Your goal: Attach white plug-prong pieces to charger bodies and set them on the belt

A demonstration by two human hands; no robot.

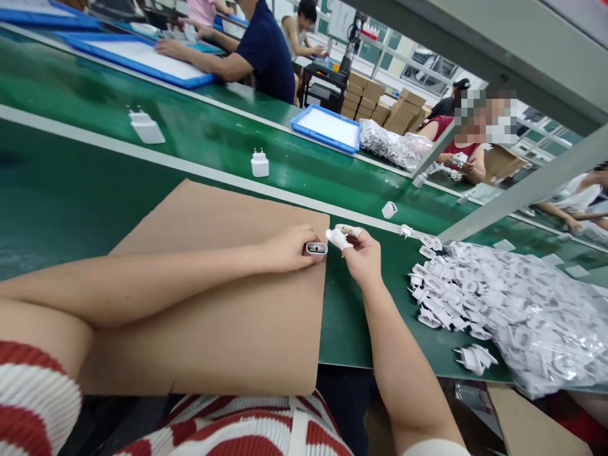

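the left hand (pixel 289 248) is closed around a small white charger (pixel 316 248), with its open port end facing the camera, held just above the right edge of a brown cardboard sheet (pixel 223 304) on the green workbench (pixel 71 196). the right hand (pixel 363 256) is just beside it, apart from the charger; its fingertips (pixel 338 239) wear white finger cots and are loosely curled, pinching nothing that can be made out. to the right lies a large pile of white plug parts (pixel 513 310), some in clear bags, with a few loose pieces (pixel 472 359) near the bench edge. on the belt beyond the sheet stand finished chargers (pixel 259 163), another (pixel 146 126) further left, and a small one (pixel 389 209) near the pile. judged from this layout, only a few units have been sent on and the bulk of the pile remains; the unit in hand is mid-process. co-workers (pixel 259 50) sit across the belt beside blue trays (pixel 327 128).
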